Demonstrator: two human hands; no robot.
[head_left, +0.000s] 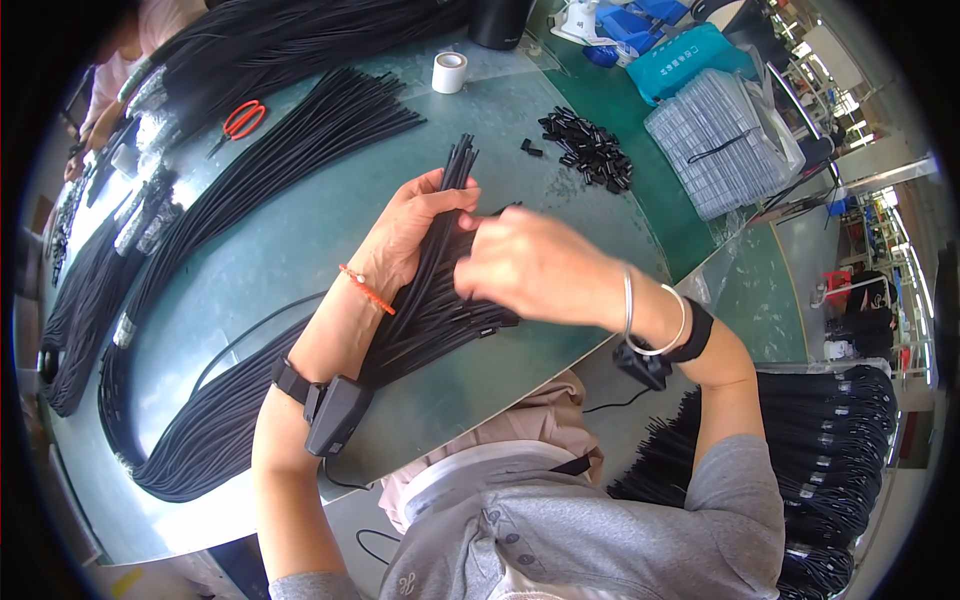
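Note:
My left hand (410, 228) grips a bundle of thin black cables (452, 172) near its far end, with the tips sticking up past my fingers. The rest of this bundle (420, 310) fans back under my wrist toward the table's near edge. My right hand (525, 268) is closed beside the left one, pinching one black cable end (500, 210) at the bundle. A pile of small black plastic caps (590, 150) lies on the table beyond my right hand.
Long bunches of black cable (300, 140) cover the left and far side of the green table (270, 260). Orange-handled scissors (240, 120), a white tape roll (449, 72), a clear tray stack (715, 140) and more cable bundles (830, 440) at lower right. Another person (110, 70) sits far left.

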